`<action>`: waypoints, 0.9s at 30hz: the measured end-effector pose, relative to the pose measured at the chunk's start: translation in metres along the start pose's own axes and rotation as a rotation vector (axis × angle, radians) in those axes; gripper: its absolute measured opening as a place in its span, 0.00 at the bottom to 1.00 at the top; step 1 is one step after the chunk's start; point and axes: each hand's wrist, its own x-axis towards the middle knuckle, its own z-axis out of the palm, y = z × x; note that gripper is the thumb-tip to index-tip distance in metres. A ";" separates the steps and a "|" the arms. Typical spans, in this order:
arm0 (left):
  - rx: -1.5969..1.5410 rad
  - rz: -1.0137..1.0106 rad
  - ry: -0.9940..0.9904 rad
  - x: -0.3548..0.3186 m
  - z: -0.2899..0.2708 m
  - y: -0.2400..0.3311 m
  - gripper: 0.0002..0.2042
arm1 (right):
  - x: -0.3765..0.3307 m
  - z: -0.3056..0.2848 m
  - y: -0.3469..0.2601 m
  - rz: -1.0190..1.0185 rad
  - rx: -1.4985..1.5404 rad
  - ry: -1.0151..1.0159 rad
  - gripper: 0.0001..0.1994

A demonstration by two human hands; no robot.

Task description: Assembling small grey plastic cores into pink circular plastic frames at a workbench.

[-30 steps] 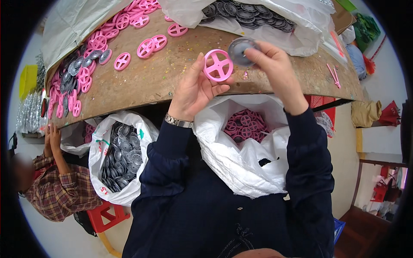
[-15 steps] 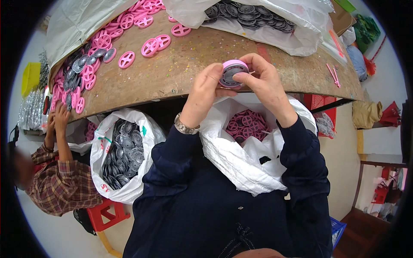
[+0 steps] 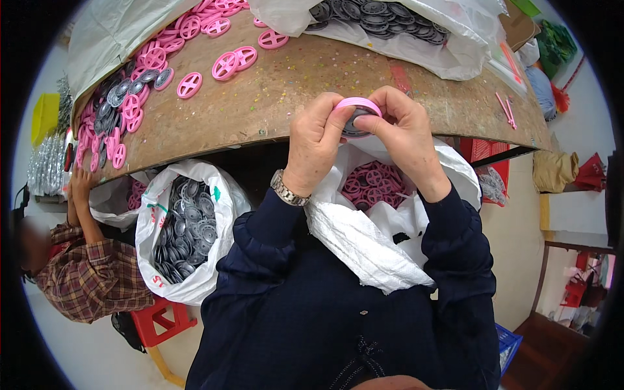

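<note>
My left hand (image 3: 315,140) and my right hand (image 3: 406,133) grip one small wheel between them, just off the table's near edge. It consists of a grey disc (image 3: 355,123) seated in a pink ring (image 3: 359,102). Both thumbs press on the grey face, while fingers wrap round the rim and are partly hidden behind it. Below my hands stands an open white sack (image 3: 357,244) with pink spoked wheels (image 3: 374,185) inside. A few pink wheels (image 3: 225,65) lie on the table beyond my left hand.
Heaped pink and grey wheels (image 3: 133,104) cover the table's (image 3: 273,97) left end. A white sack of grey discs (image 3: 188,227) stands left of me, near a co-worker (image 3: 97,279). More grey discs (image 3: 374,23) spill from a far bag. Pink sticks (image 3: 505,110) lie at right.
My hands have tilted the wheel and drawn it slightly nearer, and my left thumb now presses on its face. The co-worker's hands have pulled back from the heap to the table's edge.
</note>
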 end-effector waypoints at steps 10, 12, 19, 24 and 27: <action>-0.308 -0.380 -0.265 0.001 -0.005 0.008 0.19 | 0.004 -0.011 0.003 0.169 0.258 -0.128 0.11; -0.314 -0.375 -0.214 0.000 -0.003 0.008 0.18 | 0.000 -0.009 0.004 0.118 0.232 -0.166 0.13; -0.094 -0.263 -0.248 -0.007 0.000 0.011 0.19 | -0.016 -0.014 0.010 0.143 0.259 -0.122 0.15; 0.296 0.078 -0.312 -0.001 -0.016 -0.001 0.21 | -0.022 -0.038 0.012 0.189 0.211 -0.213 0.16; 0.528 0.224 -0.128 0.027 -0.046 -0.022 0.22 | -0.026 -0.070 0.017 0.308 -0.256 -0.416 0.19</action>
